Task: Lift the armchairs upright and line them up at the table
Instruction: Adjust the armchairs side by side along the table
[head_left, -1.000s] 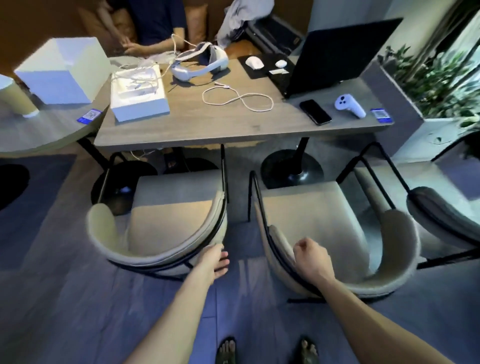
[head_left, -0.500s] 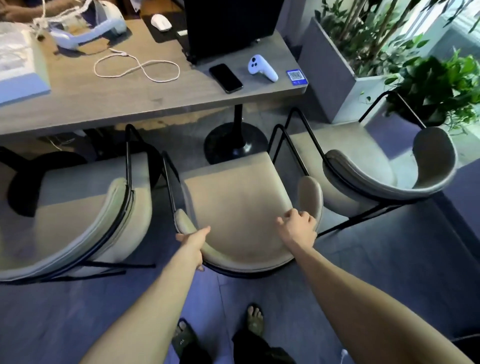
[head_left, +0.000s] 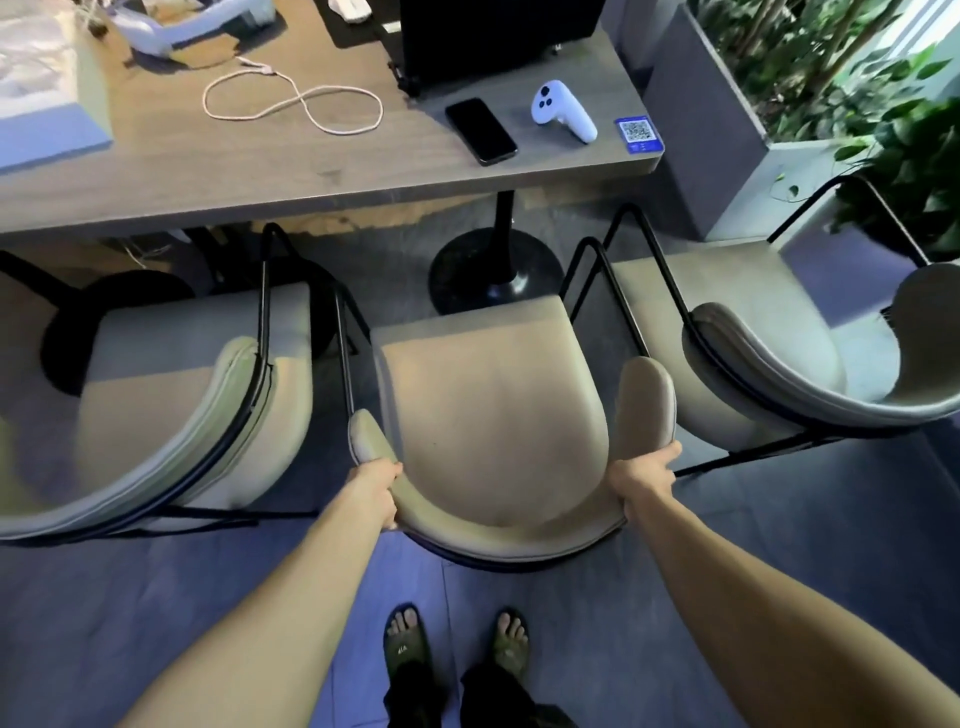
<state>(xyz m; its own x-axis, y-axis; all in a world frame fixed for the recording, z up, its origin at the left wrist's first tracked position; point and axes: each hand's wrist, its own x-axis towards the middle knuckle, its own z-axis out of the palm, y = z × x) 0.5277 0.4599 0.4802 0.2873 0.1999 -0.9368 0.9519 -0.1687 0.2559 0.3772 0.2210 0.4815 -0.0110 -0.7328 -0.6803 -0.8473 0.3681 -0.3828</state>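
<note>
The middle armchair (head_left: 493, 415) stands upright facing the worktop (head_left: 322, 176), its seat front near the black pedestal base (head_left: 493, 275). The left hand (head_left: 376, 488) wraps its grip around the backrest's left curve; the right hand (head_left: 644, 475) clasps the right curve. Two more armchairs stand upright, one to the left (head_left: 156, 405) and one to the right (head_left: 800, 358) of it.
</note>
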